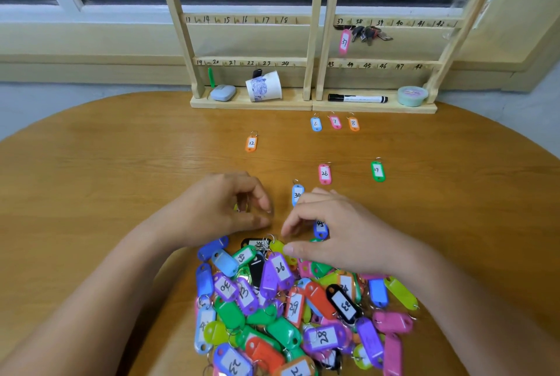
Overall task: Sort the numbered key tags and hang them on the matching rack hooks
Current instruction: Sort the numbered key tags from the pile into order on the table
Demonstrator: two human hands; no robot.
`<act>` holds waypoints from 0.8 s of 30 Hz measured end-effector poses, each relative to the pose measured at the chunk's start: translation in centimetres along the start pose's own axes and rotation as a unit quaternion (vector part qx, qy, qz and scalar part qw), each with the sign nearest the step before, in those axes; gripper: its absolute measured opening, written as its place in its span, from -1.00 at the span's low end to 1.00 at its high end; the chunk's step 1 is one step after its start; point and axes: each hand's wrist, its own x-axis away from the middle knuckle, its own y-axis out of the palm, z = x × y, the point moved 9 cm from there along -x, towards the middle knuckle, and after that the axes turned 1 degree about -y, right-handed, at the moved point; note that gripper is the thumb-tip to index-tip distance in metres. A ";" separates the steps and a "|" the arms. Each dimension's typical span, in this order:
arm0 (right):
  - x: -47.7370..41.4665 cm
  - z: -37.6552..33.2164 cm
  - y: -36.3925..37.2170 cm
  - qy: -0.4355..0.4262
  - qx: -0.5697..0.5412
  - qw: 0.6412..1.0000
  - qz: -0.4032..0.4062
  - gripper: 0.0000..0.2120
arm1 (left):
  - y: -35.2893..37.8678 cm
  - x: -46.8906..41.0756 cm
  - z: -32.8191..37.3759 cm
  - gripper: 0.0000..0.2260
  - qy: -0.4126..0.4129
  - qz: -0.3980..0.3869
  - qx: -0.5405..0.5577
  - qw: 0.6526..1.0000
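Note:
A pile of coloured key tags (297,306) lies on the wooden table (121,163) just in front of me. My left hand (224,209) hovers at the pile's far edge, its fingers curled round a yellow-green tag (237,207) that is mostly hidden. My right hand (342,233) pinches a dark blue tag (320,228). Laid out singly beyond are orange 12 (251,143), blue 6 (315,123), pink 7 (335,122), orange 8 (353,123), pink 26 (324,173), green 29 (377,171) and a light blue tag (297,193). The two-panel numbered wooden rack (315,42) stands at the back.
A pink tag (344,41) and a bunch of keys (368,33) hang near hooks 37 to 39. On the rack's base are a paper cup (263,86), a black marker (357,99), a green tub (412,96) and a grey-blue case (222,92). A window is behind.

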 end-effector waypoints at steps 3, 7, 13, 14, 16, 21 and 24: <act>0.0 -0.6 0.9 0.005 0.003 1.000 -0.006 -0.72 | 1.0 0.1 0.5 -0.87 0.003 -0.039 0.015 0.999; 0.1 -1.5 1.6 0.004 0.007 1.000 -0.015 -0.66 | 1.5 0.0 0.5 -0.88 0.002 -0.048 0.026 0.998; 0.0 -1.6 1.9 0.016 -0.025 0.999 -0.020 -0.72 | 2.3 0.0 1.0 -0.82 0.006 -0.062 0.005 0.998; 0.0 -1.5 2.0 0.026 -0.038 0.999 -0.022 -0.74 | 2.3 -0.1 1.0 -0.82 0.011 -0.059 -0.003 0.998; 0.0 -1.2 1.9 0.040 -0.100 0.994 -0.028 -0.81 | 2.4 -0.1 1.1 -0.81 0.021 -0.054 -0.016 0.998; -0.2 0.3 0.1 0.057 -0.248 0.967 0.021 -0.88 | 3.2 -0.1 1.3 -0.79 0.035 -0.070 -0.029 0.997; -0.2 2.4 -2.4 0.067 -0.294 0.945 0.124 -0.86 | 3.6 -0.2 1.3 -0.76 0.032 -0.076 -0.028 0.996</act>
